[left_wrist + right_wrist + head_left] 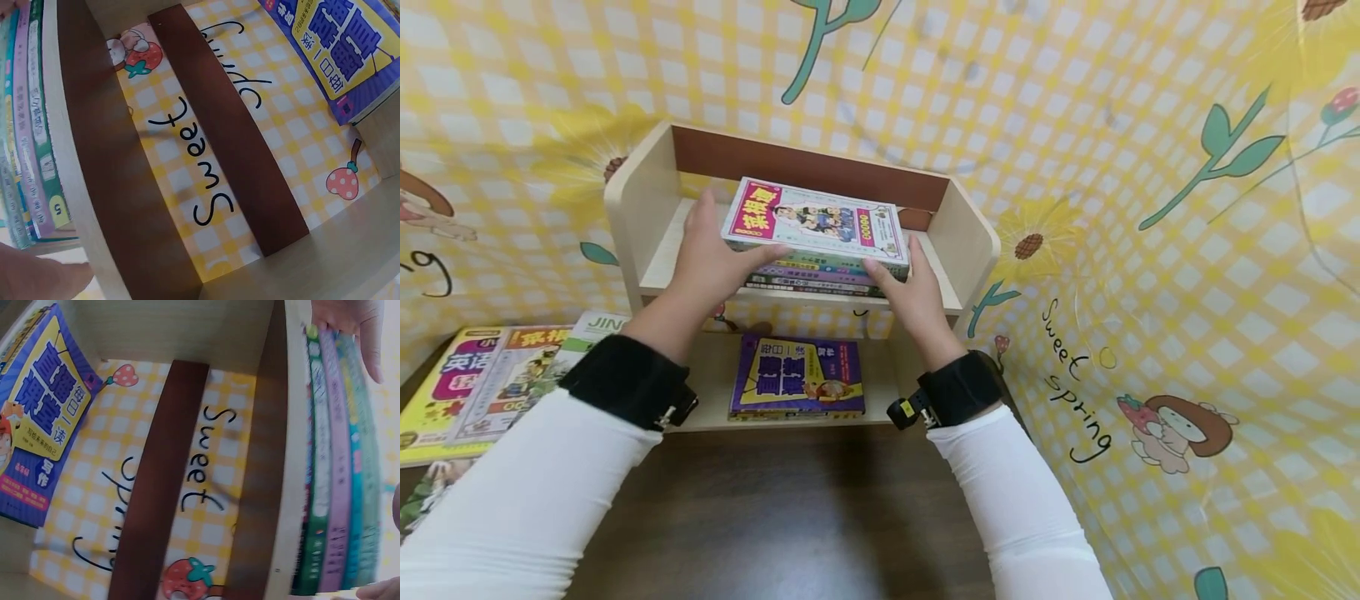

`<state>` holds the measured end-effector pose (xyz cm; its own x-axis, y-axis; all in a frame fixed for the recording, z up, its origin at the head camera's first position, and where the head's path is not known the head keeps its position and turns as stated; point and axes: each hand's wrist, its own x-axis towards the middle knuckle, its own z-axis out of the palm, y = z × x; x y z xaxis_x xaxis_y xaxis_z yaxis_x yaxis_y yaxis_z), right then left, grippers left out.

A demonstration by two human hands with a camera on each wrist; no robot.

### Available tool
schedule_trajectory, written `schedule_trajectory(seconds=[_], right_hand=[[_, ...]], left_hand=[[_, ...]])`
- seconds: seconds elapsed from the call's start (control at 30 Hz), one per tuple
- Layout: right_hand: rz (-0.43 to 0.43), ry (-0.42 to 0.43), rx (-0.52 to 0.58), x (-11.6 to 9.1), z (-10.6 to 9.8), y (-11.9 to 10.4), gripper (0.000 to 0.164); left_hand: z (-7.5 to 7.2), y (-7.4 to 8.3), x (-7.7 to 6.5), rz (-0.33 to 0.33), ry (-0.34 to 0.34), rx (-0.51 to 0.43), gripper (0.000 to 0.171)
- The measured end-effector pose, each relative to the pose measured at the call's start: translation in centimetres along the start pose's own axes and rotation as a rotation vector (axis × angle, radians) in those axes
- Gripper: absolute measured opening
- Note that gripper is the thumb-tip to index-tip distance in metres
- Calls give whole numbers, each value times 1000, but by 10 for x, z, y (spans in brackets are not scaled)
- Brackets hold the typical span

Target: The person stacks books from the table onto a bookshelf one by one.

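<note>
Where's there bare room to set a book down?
Most room: dark tabletop, in front of the shelf unit, between the white sleeves. Narrow strips: lower shelf, either side of the purple book; upper shelf, between right hand and right side panel. Crowded: mid upper shelf, with the book stack and left hand; left of the unit, overlapping books.

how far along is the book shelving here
Looks done: the purple books lie on the lower shelf. In hand: the left hand and right hand grip a book stack at the upper shelf. Probably left: releasing that stack, and perhaps shelving the loose books lying to the left.
</note>
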<state>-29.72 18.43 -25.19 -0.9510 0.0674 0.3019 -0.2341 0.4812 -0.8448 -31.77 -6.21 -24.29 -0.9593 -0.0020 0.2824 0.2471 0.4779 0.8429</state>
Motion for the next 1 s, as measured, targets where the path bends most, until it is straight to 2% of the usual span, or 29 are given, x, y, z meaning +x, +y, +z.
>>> schedule_trajectory(seconds=[0.07,0.13,0.33,0.43,0.57,0.6,0.67,0.8,0.87,0.9,1.0], right_hand=[[-10,15,-32,-9,-2,-1,88],[-37,27,-77,-20,-5,-2,92],[-147,15,-235,-63,-15,7,95],[-171,-16,-272,-84,-16,17,97],[-160,-58,-282,-108,-13,33,98],[-150,-66,-285,-113,-11,37,98],[-129,-81,-284,-123,-9,45,98],[-84,-104,-290,-139,-3,59,95],[-66,-110,-291,-147,-1,65,94],[-58,-113,-292,-150,1,68,94],[-33,-127,-295,-159,3,75,93]], left_hand=[[-6,-4,-9,12,28,39,117],[-12,-8,-19,55,52,64,117],[-40,-27,-65,202,95,121,112],[-53,-43,-92,282,126,157,108],[-70,-74,-124,288,171,207,101],[-75,-83,-129,271,185,223,100],[-85,-103,-139,192,205,260,98],[-107,-148,-151,-27,256,371,96],[-116,-178,-157,-152,259,404,99],[-122,-198,-160,-208,261,418,102],[-136,-299,-164,-337,281,425,112]])
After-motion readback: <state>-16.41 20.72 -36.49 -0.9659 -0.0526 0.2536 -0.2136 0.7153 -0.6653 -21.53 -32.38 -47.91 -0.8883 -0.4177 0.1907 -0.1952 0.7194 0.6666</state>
